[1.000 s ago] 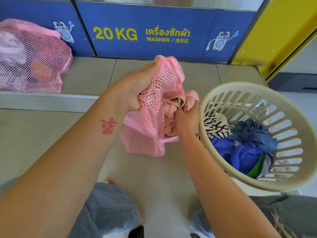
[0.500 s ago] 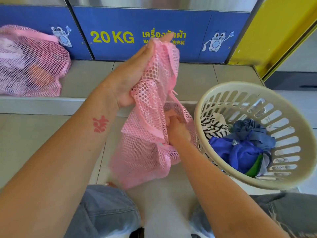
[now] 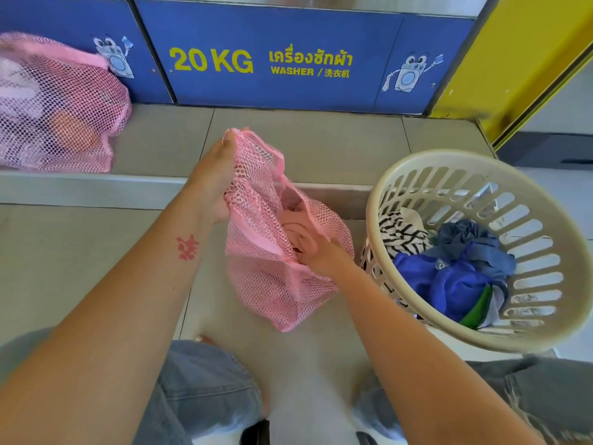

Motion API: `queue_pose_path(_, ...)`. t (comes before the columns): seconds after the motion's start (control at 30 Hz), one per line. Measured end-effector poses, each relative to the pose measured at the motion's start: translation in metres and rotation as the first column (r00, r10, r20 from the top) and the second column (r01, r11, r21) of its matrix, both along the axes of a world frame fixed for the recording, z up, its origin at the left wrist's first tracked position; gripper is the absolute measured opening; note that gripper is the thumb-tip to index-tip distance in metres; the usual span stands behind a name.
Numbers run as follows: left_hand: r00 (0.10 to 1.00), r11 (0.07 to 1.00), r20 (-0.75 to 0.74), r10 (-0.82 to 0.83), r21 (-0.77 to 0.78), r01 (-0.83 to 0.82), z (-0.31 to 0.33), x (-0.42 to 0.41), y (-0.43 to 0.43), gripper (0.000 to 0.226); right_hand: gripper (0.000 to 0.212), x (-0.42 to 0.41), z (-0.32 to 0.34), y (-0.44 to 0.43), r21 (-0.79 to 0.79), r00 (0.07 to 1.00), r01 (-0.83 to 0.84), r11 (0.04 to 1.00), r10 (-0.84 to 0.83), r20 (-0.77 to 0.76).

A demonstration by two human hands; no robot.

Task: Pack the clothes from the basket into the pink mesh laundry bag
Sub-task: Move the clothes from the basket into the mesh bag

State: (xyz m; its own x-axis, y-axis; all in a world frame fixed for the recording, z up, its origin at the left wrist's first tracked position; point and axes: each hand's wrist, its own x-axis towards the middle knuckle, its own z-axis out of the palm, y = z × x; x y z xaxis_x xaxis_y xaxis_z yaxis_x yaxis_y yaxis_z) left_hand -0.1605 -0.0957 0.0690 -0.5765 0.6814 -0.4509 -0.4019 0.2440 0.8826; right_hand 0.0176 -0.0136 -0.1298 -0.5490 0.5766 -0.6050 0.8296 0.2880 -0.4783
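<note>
My left hand (image 3: 215,181) grips the top edge of the pink mesh laundry bag (image 3: 276,284) and holds it up off the tiled floor. The bag's mouth gapes to the right. My right hand (image 3: 324,255) reaches into that mouth, its fingers closed on a pink garment (image 3: 296,229) inside the bag. To the right stands the cream plastic basket (image 3: 542,335), holding a striped black-and-white garment (image 3: 401,234), a grey-blue garment (image 3: 471,239), a bright blue garment (image 3: 449,281) and a bit of green cloth (image 3: 478,311).
A second, filled pink mesh bag (image 3: 54,110) lies on the raised tiled step at the far left. Blue washer panels (image 3: 288,53) stand behind the step, a yellow wall (image 3: 519,59) at the right. My knees in jeans (image 3: 205,393) are at the bottom.
My left hand has come down with the bag's top edge from in front of the washer panel. My right hand has pushed the pink garment deeper into the bag.
</note>
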Motion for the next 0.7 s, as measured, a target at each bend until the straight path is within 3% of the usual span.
queue_pose_path(0.07,1.000,1.000,-0.026,-0.007,0.002,0.007,0.000,-0.002,0.001,0.038,0.085,0.004,0.000,-0.006,0.025,1.000,0.010,1.000,-0.009,-0.021)
queue_pose_path(0.17,0.997,1.000,-0.078,-0.029,0.002,0.029,0.001,0.001,0.001,0.040,0.059,0.007,0.062,-0.019,0.147,0.984,0.097,0.984,-0.072,-0.162)
queue_pose_path(0.27,0.996,0.999,-0.079,-0.046,-0.003,0.046,0.002,0.010,0.003,0.040,0.065,0.010,0.106,-0.011,0.393,0.987,0.132,0.910,-0.084,-0.137)
queue_pose_path(0.43,0.994,0.997,-0.079,-0.073,0.014,0.074,0.006,0.029,0.007,0.040,0.070,0.030,0.148,0.013,0.605,0.973,0.187,0.774,-0.060,-0.223)
queue_pose_path(0.57,0.990,0.995,-0.112,-0.085,0.039,0.090,0.004,0.051,0.019,0.038,0.069,0.069,0.149,0.032,0.636,0.940,0.340,0.693,-0.238,-0.244)
queue_pose_path(0.7,0.988,0.996,-0.126,-0.085,0.010,0.087,-0.001,0.068,0.036,0.037,0.078,0.122,0.122,0.047,0.585,0.872,0.452,0.673,-0.472,-0.130)
